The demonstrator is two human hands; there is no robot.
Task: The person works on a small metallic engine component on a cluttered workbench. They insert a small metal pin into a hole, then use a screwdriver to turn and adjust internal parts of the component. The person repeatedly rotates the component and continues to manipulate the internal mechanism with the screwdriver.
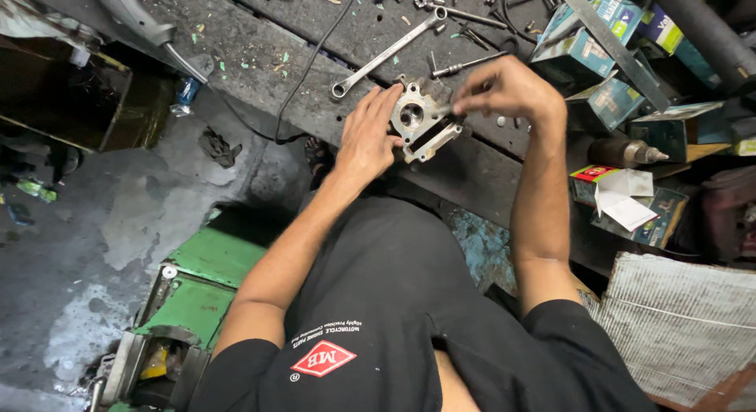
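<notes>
A silver metal engine part (420, 122) with a round bore rests on the dark workbench (260, 50). My left hand (368, 134) lies flat against its left side and steadies it. My right hand (504, 89) is above and to the right of it, fingers pinched on a thin tool (443, 109) whose tip touches the part's top face. Most of the tool is hidden by my fingers.
A long wrench (386, 52) and loose bolts and small tools (465, 18) lie behind the part. Teal cardboard boxes (606, 42) crowd the right side. A black cable (307, 65) crosses the bench. A green machine (197, 302) stands at lower left.
</notes>
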